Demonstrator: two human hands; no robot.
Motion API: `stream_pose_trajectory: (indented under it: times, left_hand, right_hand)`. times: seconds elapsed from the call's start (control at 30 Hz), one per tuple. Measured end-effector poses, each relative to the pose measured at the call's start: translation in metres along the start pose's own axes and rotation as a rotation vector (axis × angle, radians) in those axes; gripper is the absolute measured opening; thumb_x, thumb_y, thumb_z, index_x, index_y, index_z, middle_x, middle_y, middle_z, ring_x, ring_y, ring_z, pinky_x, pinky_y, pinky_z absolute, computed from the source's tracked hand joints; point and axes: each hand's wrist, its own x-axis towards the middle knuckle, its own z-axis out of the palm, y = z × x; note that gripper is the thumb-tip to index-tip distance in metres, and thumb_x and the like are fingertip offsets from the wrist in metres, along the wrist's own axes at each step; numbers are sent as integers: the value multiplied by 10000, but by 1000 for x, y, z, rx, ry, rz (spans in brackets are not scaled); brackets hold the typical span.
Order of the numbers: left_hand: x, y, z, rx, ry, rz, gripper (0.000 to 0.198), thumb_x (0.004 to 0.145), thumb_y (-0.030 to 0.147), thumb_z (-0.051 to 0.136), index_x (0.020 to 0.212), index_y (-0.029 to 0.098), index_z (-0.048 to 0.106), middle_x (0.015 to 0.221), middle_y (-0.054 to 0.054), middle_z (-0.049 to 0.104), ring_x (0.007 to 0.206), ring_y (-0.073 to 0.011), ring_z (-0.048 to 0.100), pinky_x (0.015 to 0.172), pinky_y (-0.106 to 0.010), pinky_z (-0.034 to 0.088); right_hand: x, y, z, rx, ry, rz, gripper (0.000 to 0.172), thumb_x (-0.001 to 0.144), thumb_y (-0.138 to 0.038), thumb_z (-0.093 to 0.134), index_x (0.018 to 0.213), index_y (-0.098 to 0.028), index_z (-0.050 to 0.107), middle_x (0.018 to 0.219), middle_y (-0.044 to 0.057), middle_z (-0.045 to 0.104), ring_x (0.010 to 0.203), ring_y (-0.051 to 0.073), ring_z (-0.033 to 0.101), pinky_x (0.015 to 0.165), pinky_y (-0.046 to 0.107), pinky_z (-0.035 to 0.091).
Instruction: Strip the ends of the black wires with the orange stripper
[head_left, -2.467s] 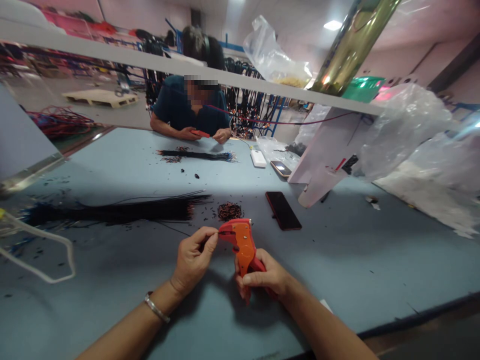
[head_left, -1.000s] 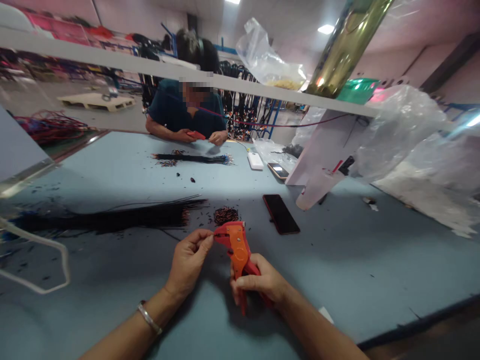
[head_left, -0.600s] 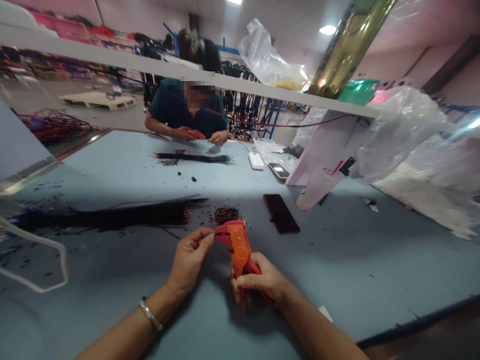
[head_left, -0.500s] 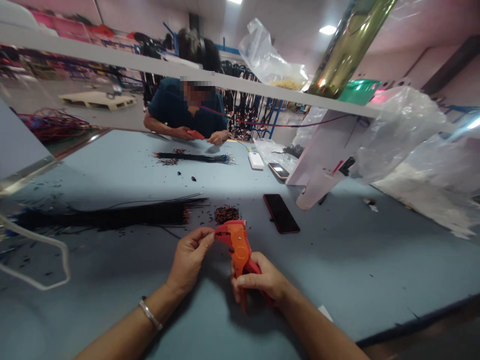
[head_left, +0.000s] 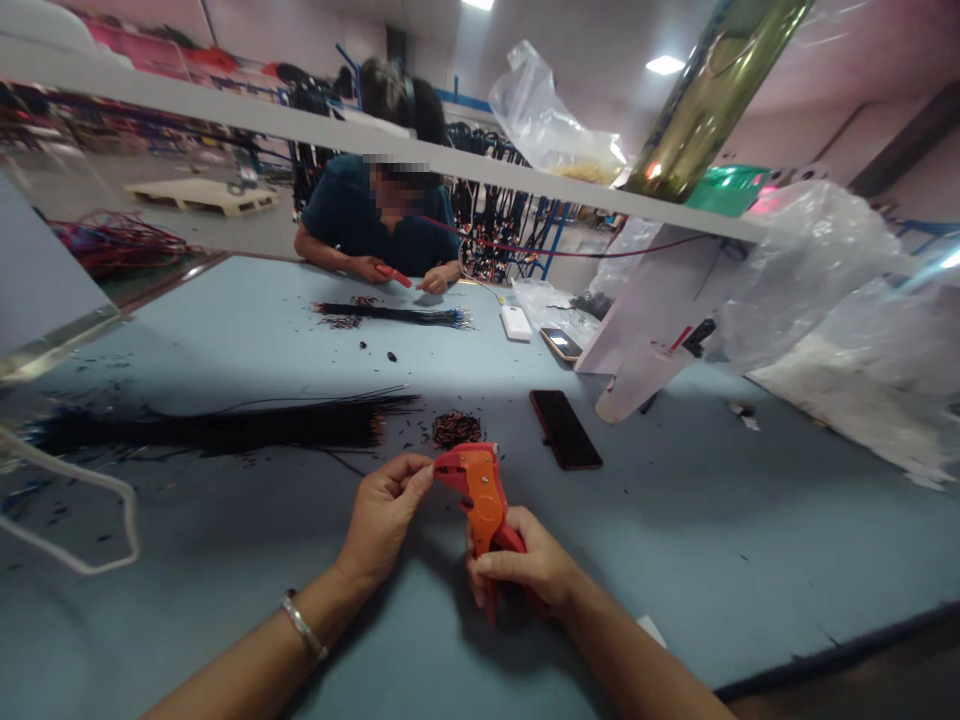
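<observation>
My right hand (head_left: 529, 565) is wrapped round the handles of a red and orange wire stripper (head_left: 484, 485), whose head points left. The thumb and fingers of my left hand (head_left: 386, 510) are pinched together right at the stripper's jaws. A thin black wire (head_left: 345, 462) runs into my left hand from the left; its tip is hidden by the fingers and jaws. Behind lies a thick bundle of black wires (head_left: 247, 428) with stripped copper-coloured ends towards the right. Just beyond the stripper's head is a small pile of cut black and copper scraps (head_left: 456, 429).
A dark phone (head_left: 566, 430) lies right of the scraps. Across the table (head_left: 720, 530) a co-worker (head_left: 382, 225) holds a red tool above another wire bundle (head_left: 397, 315). A white shelf (head_left: 525, 170) crosses overhead, with plastic bags (head_left: 810, 270) at right. A white cord (head_left: 127, 510) loops at left.
The whole view has shifted slightly. My hands and the wire stripper keep almost the same place relative to each other. The co-worker's hands have moved slightly apart.
</observation>
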Motion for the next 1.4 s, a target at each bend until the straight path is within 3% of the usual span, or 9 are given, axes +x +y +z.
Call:
stream_pose_trajectory:
  times: [0.33,0.67,1.13,1.4]
  left_hand:
    - [1,0,1,11,16,22,226,738,376,667,723,150,667,564,45,545,492,-71,383,493,-173,343]
    - [-1,1,0,54,40,11,262,724,409,673,721,147,664,597,24,585,529,-92,469,515,-182,396]
    - [-1,3,0,147,56,96,239,735,387,658,717,150,683,604,13,585,552,-99,465,516,-178,396]
    - [-3,6,-1,159,19,163,182,758,328,635,732,157,689,662,-12,657,607,-123,553,585,-193,450]
  right_hand:
    - [0,2,1,-31,18,-12,352,685,-387,762,772,-135,532,537,-3,598,417,106,541,408,197,451]
    - [-1,-4,0,141,-43,6,377,663,-294,785,909,-85,589,736,68,656,628,176,663,567,287,556]
    - [-1,-6,4,63,-34,-25,404,649,-350,817,863,-107,574,664,16,613,569,145,630,521,260,545]
    - [-3,-6,2,16,-68,-31,379,672,-361,799,852,-105,584,679,35,616,591,142,617,535,249,522]
